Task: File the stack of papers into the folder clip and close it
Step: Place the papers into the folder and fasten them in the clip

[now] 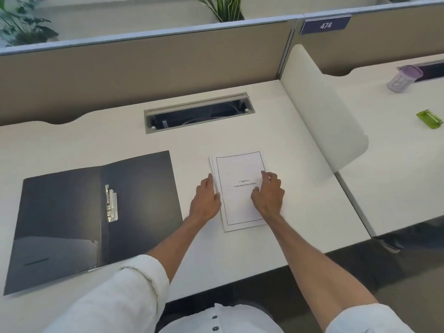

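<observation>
A dark folder (144, 188) lies open and flat on the left of the white desk (276, 116). Its metal clip (111, 203) sits along the inner spine. To the right lies a slightly fanned stack of white papers (236, 169) with a bordered title page on top. My left hand (205, 201) rests flat against the stack's left edge. My right hand (269, 195) lies on the right side of the top sheet, fingers spread. Neither hand has lifted the papers.
An open cable tray (199, 112) is sunk into the desk behind the papers. A partition wall (144, 66) stands at the back. A white divider (324, 111) separates the neighbouring desk, where a lilac-lidded cup (403, 79) and a green object (430, 118) stand.
</observation>
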`<state>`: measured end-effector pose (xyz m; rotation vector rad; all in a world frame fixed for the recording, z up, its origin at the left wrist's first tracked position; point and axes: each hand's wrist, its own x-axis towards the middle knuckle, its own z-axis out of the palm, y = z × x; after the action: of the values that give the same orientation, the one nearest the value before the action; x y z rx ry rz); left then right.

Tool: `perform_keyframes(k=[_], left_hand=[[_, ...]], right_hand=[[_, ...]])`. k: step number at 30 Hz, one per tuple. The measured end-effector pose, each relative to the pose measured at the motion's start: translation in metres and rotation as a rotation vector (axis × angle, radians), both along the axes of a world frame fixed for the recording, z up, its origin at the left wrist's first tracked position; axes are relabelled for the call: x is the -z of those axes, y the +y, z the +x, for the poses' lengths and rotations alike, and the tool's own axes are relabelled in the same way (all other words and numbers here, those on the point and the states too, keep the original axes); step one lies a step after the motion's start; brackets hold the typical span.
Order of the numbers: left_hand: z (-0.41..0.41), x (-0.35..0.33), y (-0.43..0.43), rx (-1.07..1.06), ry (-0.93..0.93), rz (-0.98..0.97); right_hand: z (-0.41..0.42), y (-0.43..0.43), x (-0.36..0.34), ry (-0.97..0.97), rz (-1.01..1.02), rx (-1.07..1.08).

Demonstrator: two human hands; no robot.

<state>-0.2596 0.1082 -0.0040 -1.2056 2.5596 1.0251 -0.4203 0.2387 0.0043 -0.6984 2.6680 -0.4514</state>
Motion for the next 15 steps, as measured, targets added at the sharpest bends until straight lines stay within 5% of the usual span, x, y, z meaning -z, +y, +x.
perform_keyframes(k=[15], left_hand=[[-0.024, 0.012, 0.015, -0.045, -0.079, 0.038]], right_hand=[[-0.043, 0.002, 0.009, -0.287, -0.114, 0.356]])
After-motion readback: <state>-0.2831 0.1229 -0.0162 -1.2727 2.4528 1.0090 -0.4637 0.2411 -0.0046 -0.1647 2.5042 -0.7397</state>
